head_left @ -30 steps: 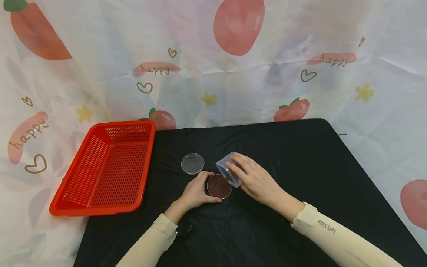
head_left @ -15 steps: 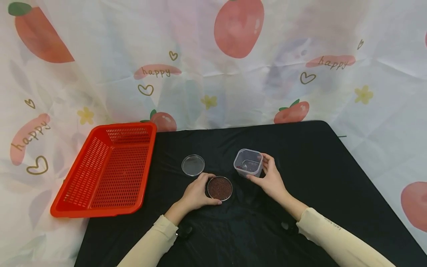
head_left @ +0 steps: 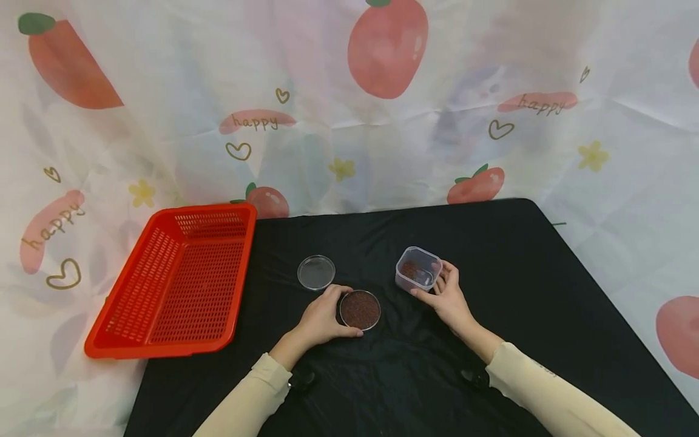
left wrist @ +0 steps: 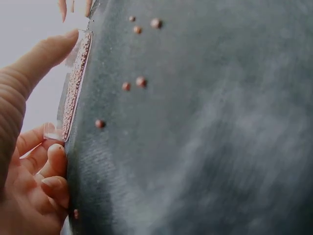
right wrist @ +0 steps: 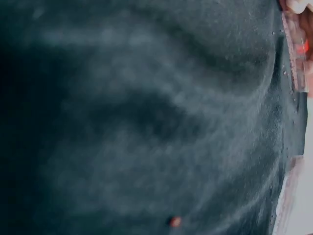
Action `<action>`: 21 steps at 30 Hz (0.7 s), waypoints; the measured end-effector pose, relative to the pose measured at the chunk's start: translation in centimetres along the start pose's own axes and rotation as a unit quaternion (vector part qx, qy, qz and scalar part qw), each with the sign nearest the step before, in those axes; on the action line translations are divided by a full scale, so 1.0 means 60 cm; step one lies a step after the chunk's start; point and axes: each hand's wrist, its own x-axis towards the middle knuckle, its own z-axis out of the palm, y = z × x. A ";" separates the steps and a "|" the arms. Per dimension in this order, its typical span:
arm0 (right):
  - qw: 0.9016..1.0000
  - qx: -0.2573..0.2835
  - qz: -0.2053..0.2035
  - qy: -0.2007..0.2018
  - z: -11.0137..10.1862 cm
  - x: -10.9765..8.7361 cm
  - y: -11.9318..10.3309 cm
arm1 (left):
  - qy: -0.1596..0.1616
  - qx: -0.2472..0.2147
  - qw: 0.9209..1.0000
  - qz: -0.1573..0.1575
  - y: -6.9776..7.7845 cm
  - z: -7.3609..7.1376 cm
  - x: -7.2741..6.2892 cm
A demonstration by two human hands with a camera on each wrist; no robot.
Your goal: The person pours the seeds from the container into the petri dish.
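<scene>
Dish (head_left: pixel 375 296) looked filled with brown grains (head_left: pixel 360 310), left hand (head_left: pixel 321 318) grip curled round it; right hand (head_left: pixel 452 305) pinched tub (head_left: pixel 407 283), some grains inside. Clear lid (head_left: pixel 316 272) off, mid-frame.

A second ago the right hand (head_left: pixel 449 303) held the clear container (head_left: pixel 406 283) tipped over the round dish (head_left: pixel 360 310); now it holds it turned up, open side up, apart from the dish and nearer the right edge of the table (head_left: pixel 508 267). Reddish-brown grains (head_left: pixel 411 269) now show inside the container.

Curved left hand (head_left: pixel 321 317), curved right hand (head_left: pixel 450 301)
</scene>
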 end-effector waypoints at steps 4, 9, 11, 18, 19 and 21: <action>0.995 0.016 -0.064 0.069 0.003 -0.016 -0.009 | -0.026 -0.041 0.999 0.001 -0.002 -0.025 0.005; 0.970 0.081 -0.212 0.083 0.024 -0.048 -0.035 | 0.022 -0.016 1.000 -0.009 -0.003 -0.077 0.023; 0.967 0.095 -0.233 0.039 0.042 -0.057 -0.043 | 0.044 0.055 0.997 -0.013 -0.004 -0.097 0.037; 0.992 0.080 -0.056 -0.074 0.115 -0.067 -0.021 | -0.055 0.276 0.958 -0.054 -0.006 -0.135 0.085; 0.993 0.077 -0.032 -0.081 0.123 -0.067 -0.015 | -0.075 0.281 0.955 -0.060 -0.006 -0.137 0.089; 0.994 0.063 -0.001 -0.092 0.135 -0.068 -0.002 | -0.105 0.273 0.954 -0.065 -0.008 -0.136 0.093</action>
